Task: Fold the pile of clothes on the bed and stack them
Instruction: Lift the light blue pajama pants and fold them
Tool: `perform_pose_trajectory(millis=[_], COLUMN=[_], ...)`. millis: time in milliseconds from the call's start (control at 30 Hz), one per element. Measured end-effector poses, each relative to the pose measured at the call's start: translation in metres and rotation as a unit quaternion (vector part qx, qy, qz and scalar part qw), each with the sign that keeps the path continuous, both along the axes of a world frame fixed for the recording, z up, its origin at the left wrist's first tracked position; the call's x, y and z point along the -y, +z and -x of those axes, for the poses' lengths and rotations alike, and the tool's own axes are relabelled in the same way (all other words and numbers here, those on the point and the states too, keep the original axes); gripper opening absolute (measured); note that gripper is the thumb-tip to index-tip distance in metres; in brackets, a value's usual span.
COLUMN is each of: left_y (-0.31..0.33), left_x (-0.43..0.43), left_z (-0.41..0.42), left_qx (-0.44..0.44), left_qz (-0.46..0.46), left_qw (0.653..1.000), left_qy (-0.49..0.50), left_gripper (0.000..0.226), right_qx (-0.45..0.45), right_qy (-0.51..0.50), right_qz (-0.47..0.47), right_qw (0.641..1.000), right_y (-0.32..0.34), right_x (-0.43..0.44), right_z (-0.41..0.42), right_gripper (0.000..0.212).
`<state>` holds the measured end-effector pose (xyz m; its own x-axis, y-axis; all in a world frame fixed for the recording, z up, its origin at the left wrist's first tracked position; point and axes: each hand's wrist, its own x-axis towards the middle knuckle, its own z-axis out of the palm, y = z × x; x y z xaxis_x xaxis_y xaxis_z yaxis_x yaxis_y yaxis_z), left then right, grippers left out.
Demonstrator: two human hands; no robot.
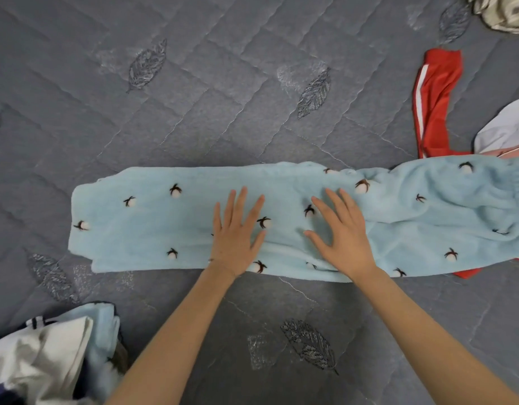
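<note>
Light blue fleece trousers (pixel 153 226) with small white-and-brown cotton-boll motifs lie stretched left to right across the grey quilted bed (pixel 223 97), legs laid one on the other, cuffs at the left, waistband at the right edge. My left hand (pixel 237 235) lies flat with spread fingers on the middle of the trousers. My right hand (pixel 343 232) rests flat beside it, a little to the right, fingers straight. Neither hand grips the cloth.
A heap of white, dark and light blue clothes (pixel 47 355) sits at the lower left. A red garment with white stripes (pixel 433 100) and a white-and-pink piece (pixel 506 130) lie at the right, partly under the trousers. A patterned beige cloth (pixel 497 13) is at the top right.
</note>
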<state>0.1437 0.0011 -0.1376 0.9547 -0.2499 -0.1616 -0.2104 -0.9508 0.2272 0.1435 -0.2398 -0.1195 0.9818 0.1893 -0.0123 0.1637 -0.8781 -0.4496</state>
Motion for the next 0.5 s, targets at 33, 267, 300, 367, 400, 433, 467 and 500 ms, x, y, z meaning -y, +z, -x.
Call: perform_pose_trajectory(millis=[33,267,300,367,400,433,467,500], left_y=[0.001,0.008,0.011,0.016,0.018,0.019,0.02,0.022], left_x=[0.012,0.072,0.083,0.105,0.117,0.129,0.139,0.149], left_z=[-0.003,-0.035,-0.042,-0.056,-0.064,-0.071,-0.079,-0.087], left_qx=[-0.011,-0.058,-0.057,-0.052,-0.047,-0.047,-0.053,-0.062], left_qz=[0.005,0.059,0.076,0.114,0.132,0.152,0.175,0.197], left_qw=[1.0,0.997,0.995,0.992,0.99,0.987,0.982,0.977], left_qy=[-0.004,-0.005,-0.006,0.002,0.012,0.025,0.041,0.056], left_gripper=[0.063,0.061,0.061,0.059,0.058,0.057,0.054,0.051], right_qx=[0.006,0.048,0.038,0.006,-0.013,-0.029,-0.045,-0.066], right_qy=[-0.004,-0.046,-0.064,-0.099,-0.114,-0.123,-0.128,-0.127], right_qz=[-0.002,-0.051,-0.047,-0.032,-0.019,0.002,0.028,0.059], right_qw=[1.0,0.997,0.996,0.995,0.993,0.992,0.99,0.988], right_y=[0.001,0.016,0.017,0.014,0.011,0.007,0.003,0.0], right_x=[0.008,0.064,0.078,0.106,0.119,0.132,0.143,0.155], right_z=[-0.002,-0.021,-0.026,-0.041,-0.05,-0.06,-0.071,-0.081], right_gripper=[0.061,0.05,0.049,0.051,0.054,0.057,0.06,0.059])
